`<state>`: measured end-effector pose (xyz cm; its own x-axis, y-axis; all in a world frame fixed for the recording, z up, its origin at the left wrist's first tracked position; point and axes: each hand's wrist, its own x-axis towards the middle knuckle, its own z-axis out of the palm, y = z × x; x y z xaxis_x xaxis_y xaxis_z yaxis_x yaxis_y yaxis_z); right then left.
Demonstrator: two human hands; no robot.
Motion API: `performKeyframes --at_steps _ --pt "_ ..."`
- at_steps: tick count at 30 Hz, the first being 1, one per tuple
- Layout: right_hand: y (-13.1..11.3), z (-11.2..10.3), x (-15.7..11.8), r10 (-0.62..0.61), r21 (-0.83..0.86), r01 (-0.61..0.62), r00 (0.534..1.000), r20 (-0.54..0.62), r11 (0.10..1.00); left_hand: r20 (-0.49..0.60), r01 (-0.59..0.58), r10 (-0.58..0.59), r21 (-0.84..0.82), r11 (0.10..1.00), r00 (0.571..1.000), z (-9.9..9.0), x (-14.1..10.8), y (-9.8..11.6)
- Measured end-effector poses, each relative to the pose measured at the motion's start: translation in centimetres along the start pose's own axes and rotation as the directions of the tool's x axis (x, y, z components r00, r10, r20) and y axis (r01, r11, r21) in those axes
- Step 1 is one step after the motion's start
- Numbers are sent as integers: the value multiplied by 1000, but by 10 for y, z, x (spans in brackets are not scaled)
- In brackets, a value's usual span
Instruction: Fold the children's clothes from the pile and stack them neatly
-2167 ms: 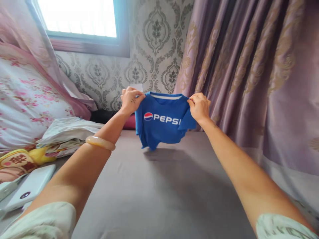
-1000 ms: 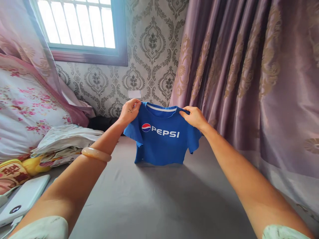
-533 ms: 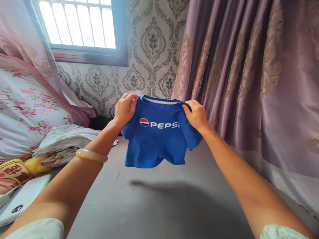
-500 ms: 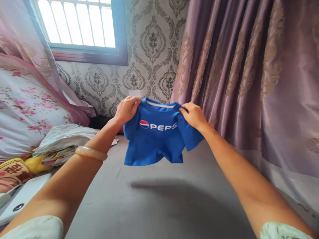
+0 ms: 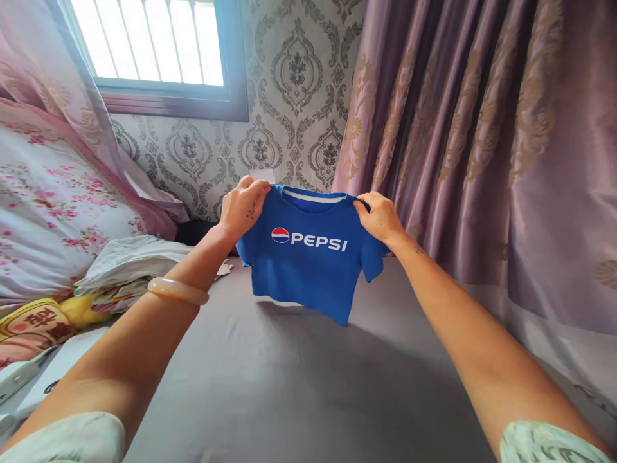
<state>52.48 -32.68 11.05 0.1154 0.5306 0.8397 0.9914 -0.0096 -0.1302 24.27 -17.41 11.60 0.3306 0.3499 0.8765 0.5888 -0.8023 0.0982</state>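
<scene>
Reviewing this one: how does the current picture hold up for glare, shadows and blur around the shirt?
Head view: the window is blown out to white between its bars, with bluish haze over its frame; head view: a soft-edged shadow spreads over the grey sheet, below the blue shirt and toward picture right; head view: the shirt's white lettering is sharp enough to read.

One shirt (image 5: pixel 299 276) in the middle, with five letters (image 5: pixel 319 242) and one round badge (image 5: pixel 280 235) on its front. Two hands: a left hand (image 5: pixel 242 207) towards nine o'clock, a right hand (image 5: pixel 380 218) towards three. One bracelet (image 5: pixel 178 291), at eight. Two pale sleeves (image 5: pixel 72 438), at eight and four. Two curtains: a pink curtain (image 5: pixel 48 83) at ten, a purple curtain (image 5: pixel 443 128) at two. One window (image 5: pixel 154 45), between ten and eleven. One grey sheet (image 5: pixel 299 392), at six.
</scene>
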Motion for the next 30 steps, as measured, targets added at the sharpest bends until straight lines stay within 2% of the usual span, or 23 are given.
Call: performKeyframes --at_steps 4,7,11,14,16,19,21,23,25,26,27,30 --pt "-9 -16 -9 -16 -14 15 999 -33 1000 -25 -40 41 31 999 999 -13 -8 6" --pt "-19 -35 -17 -44 2 44 998 -52 999 -75 -88 92 51 995 993 -31 -14 11" --pt "-36 -69 -23 -67 81 74 995 -78 994 -177 -193 199 51 980 964 -70 -16 20" --pt "-48 -93 -21 -60 201 75 995 -81 977 -199 -252 247 2 968 948 -103 -11 28" --pt "-53 -104 -18 -44 299 57 998 -51 952 -159 -246 231 -87 965 960 -120 -6 32" --pt "-53 -105 -11 28 452 -61 996 79 890 -64 -83 69 -238 968 996 -124 1 29" --pt "-47 -94 -10 77 507 -175 975 208 844 80 77 -55 -307 949 995 -109 3 18" --pt "-34 -72 -14 105 499 -277 933 345 822 293 216 -111 -355 909 950 -80 0 2" --pt "-17 -40 -26 108 448 -347 872 478 824 525 337 -111 -358 871 844 -41 -12 -17" --pt "-7 -22 -34 95 414 -362 837 540 835 627 382 -82 -360 851 775 -18 -22 -26" --pt "2 -2 -45 88 378 -368 806 586 850 683 410 -71 -349 842 727 5 -34 -35" --pt "24 57 -82 109 223 -336 737 667 915 753 429 -45 -324 843 657 74 -81 -53"
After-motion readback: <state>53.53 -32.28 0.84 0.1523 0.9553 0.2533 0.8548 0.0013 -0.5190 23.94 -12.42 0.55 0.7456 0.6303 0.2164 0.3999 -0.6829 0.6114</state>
